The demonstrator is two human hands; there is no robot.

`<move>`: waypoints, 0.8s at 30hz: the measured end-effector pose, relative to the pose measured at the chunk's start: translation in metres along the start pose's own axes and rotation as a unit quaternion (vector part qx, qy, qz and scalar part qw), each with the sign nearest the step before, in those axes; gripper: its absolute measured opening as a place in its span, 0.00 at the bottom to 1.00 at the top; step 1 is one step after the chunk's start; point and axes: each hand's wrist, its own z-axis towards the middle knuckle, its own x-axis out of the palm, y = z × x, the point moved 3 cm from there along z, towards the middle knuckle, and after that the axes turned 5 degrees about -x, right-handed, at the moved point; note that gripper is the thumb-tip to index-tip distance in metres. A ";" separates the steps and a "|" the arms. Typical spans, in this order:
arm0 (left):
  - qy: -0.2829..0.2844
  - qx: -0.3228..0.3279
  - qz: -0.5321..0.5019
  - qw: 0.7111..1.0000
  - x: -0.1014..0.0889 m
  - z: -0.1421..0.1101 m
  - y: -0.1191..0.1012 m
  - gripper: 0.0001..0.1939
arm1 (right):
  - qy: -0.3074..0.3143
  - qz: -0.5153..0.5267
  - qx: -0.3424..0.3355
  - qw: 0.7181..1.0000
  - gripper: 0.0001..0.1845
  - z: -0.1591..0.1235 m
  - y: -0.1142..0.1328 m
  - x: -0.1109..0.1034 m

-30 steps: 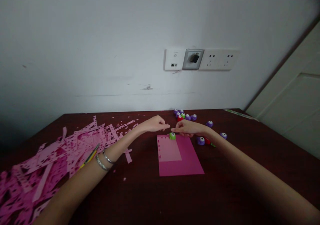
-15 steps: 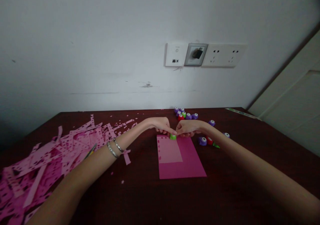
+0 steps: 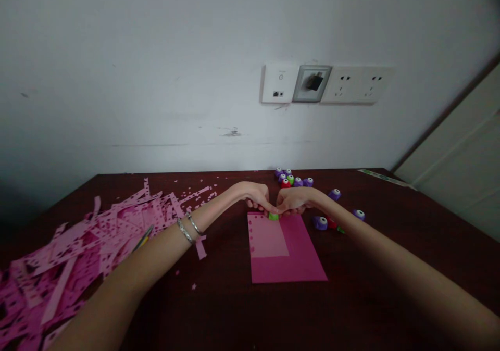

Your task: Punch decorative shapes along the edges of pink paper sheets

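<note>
A small green paper punch point(image 3: 273, 216) sits on the far edge of a pale pink sheet point(image 3: 267, 238), which lies on a darker pink sheet point(image 3: 297, 254) on the dark wooden table point(image 3: 242, 309). My left hand point(image 3: 255, 195) and my right hand point(image 3: 292, 200) meet over the punch, fingers bent down and pressing on it from both sides. The punch is mostly hidden under the fingertips. A row of small holes runs down the pale sheet's left edge. My left wrist wears two silver bangles point(image 3: 188, 227).
Several purple, red and green punches point(image 3: 292, 179) cluster near the wall, with more point(image 3: 325, 222) right of the sheets. A heap of punched pink paper strips point(image 3: 74, 257) covers the table's left side, a pencil point(image 3: 141, 238) among them. Wall sockets point(image 3: 326, 84) hang above. A door point(image 3: 461, 158) stands right.
Both hands have curled down and closed onto the green punch, where a second ago their fingertips only met above it. The camera view has shifted slightly.
</note>
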 end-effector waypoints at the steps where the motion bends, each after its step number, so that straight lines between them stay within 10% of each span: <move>1: -0.003 -0.001 -0.003 1.000 0.000 0.000 0.000 0.23 | -0.010 0.000 0.001 1.000 0.14 0.000 0.000 0.001; 7: -0.079 0.014 0.012 0.997 0.004 -0.012 -0.002 0.24 | -0.053 0.016 -0.006 0.998 0.17 -0.011 0.004 0.008; 12: -0.284 0.099 0.076 0.951 0.016 -0.040 -0.008 0.25 | -0.140 0.001 -0.059 0.988 0.21 -0.018 0.000 0.009; 17: -0.441 0.125 0.152 0.876 0.061 -0.073 -0.017 0.20 | -0.218 0.007 -0.087 0.972 0.25 -0.023 -0.010 0.009; 24: -0.441 0.128 0.323 0.828 0.132 -0.096 -0.009 0.28 | -0.287 -0.079 -0.202 0.933 0.25 -0.037 -0.011 0.012</move>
